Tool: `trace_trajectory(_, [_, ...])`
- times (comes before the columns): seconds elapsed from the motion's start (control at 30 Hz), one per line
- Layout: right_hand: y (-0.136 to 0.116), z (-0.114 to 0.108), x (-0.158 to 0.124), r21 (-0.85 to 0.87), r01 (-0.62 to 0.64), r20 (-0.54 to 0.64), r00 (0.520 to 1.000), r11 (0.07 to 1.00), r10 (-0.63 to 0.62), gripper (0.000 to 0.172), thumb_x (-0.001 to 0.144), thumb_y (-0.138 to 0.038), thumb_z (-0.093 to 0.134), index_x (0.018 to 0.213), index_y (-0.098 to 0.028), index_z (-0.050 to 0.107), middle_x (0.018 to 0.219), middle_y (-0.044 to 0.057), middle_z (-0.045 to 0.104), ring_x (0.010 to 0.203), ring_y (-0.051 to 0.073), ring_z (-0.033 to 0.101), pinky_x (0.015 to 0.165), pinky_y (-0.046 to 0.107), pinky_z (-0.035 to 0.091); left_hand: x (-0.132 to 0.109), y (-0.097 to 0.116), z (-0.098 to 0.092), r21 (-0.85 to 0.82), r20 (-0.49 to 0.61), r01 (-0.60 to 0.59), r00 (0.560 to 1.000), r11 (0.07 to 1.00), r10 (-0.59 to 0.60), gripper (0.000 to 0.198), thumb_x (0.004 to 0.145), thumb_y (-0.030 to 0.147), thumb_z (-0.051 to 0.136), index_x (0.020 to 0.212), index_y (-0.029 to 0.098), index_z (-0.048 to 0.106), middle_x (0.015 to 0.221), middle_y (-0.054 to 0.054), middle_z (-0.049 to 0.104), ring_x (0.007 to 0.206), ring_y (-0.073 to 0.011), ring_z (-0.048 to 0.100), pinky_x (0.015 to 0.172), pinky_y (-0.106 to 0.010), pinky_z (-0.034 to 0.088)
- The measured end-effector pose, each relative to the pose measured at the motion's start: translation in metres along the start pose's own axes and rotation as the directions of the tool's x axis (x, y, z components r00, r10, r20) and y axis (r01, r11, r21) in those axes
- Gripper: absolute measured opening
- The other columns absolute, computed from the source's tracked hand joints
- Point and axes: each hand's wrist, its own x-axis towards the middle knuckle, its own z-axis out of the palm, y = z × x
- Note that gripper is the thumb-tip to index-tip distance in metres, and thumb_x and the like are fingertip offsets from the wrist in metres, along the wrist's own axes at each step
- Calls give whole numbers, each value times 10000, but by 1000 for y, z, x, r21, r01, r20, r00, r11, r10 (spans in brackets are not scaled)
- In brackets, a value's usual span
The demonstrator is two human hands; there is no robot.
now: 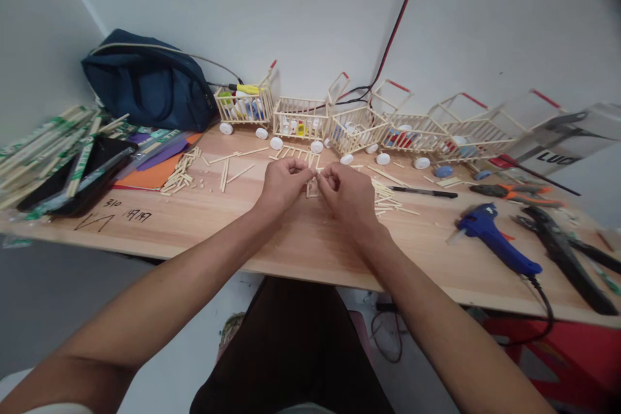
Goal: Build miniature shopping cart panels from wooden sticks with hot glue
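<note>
My left hand (282,182) and my right hand (347,193) meet over the middle of the wooden table (301,239). Both are closed in a pinch on a small piece made of thin wooden sticks (313,186), held between the fingertips just above the tabletop. Loose cut sticks (388,197) lie scattered right of my right hand, and more sticks (180,173) lie in a pile to the left. A flat stick frame (295,152) rests just beyond my hands.
Several small stick-built carts (356,128) with white wheels line the wall. A dark blue bag (148,87) sits back left beside chopstick packets (43,142). A blue glue gun (497,242), pliers (514,191), a black pen (422,191) and black tools (563,252) lie right.
</note>
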Motion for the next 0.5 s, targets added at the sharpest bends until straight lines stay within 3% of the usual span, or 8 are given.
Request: trace_trajectory(0.5, [3, 0, 1, 40, 25, 4, 1000, 999, -25, 263, 861, -313, 552, 625, -197, 531, 598, -10, 536, 571, 129, 426, 591, 272, 293, -3, 5, 3, -164, 19, 100, 995, 981, -98, 161, 649, 172, 707, 653, 149, 548, 621, 29, 572, 558, -85, 565, 609, -257, 523])
